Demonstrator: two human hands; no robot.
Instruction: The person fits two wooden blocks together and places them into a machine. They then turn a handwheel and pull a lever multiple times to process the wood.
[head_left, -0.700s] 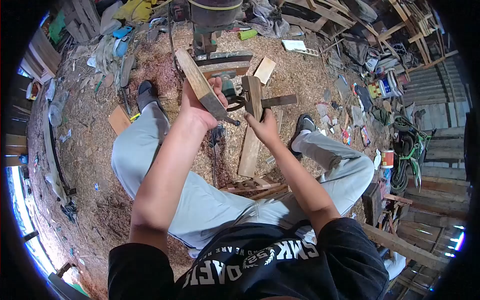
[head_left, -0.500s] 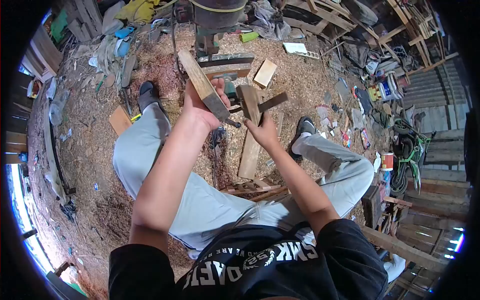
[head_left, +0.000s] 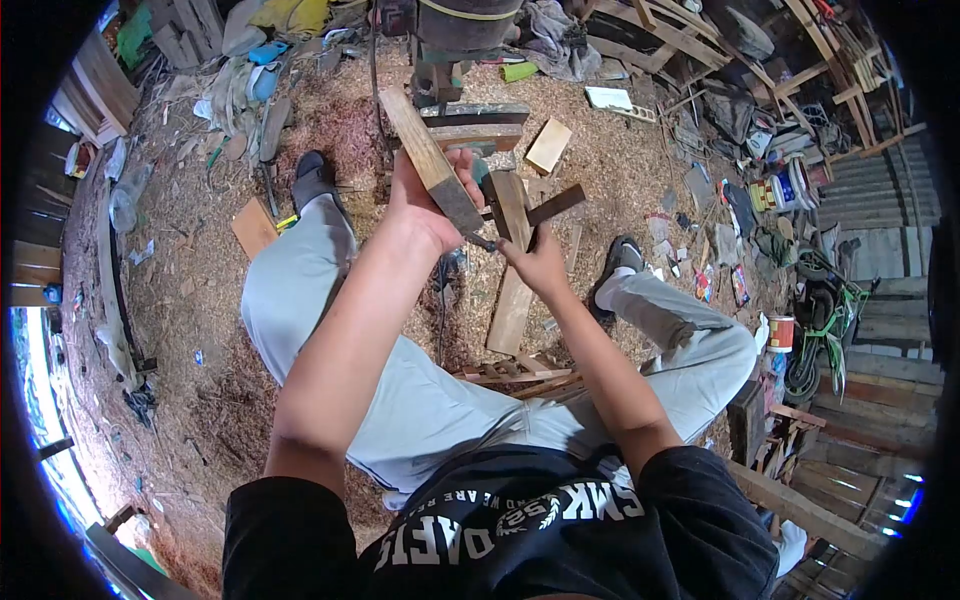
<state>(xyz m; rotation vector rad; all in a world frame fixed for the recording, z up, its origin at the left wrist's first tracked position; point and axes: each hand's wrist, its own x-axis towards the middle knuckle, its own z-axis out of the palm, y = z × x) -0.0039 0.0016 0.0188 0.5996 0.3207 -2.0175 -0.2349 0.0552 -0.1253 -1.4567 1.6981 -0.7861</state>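
Note:
My left hand [head_left: 425, 205] is wrapped round a wooden block [head_left: 428, 150] with a dark lower end, held tilted. My right hand [head_left: 538, 262] is closed on a wooden gauge-like tool [head_left: 511, 208], a thick block crossed by a darker bar [head_left: 556, 204]. The two pieces are close together, the block on the left and the tool on the right. A small dark tip shows by my right fingertips at the block's lower end. Beneath the tool lies a long wooden board [head_left: 510, 310].
Behind my hands stands a machine [head_left: 465, 30] with a wooden bar [head_left: 478, 135] at its base. A light wood piece [head_left: 549, 146] lies on the shavings-covered floor. Timber scraps [head_left: 530, 375] lie between my legs. A green bicycle [head_left: 825, 320] stands at the right.
The whole view has shifted slightly, so the scene sits further right. Both hands keep their hold, and the block and tool stay in nearly the same arrangement.

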